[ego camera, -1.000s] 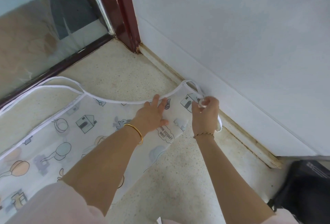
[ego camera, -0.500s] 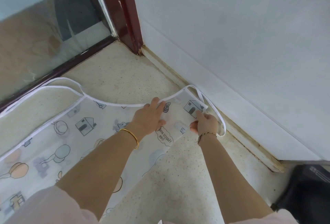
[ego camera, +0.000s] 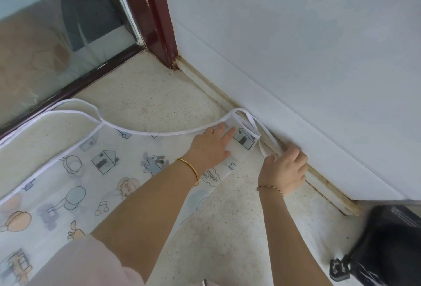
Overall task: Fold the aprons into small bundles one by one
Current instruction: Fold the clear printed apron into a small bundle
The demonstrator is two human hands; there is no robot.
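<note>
Apron [ego camera: 95, 171] lies spread flat on the floor [ego camera: 227, 228], with its long axis running from our lower left up to the right and its bib end almost at the skirting [ego camera: 319, 178]. Left hand [ego camera: 211, 146] presses flat on the bib end, fingers straight. Right hand [ego camera: 283, 171] sits off the cloth beside the skirting, fingers bent over the neck strap [ego camera: 263, 148]. Hands apart. We judge the strap must come leftward onto the bib before folding along the length.
</note>
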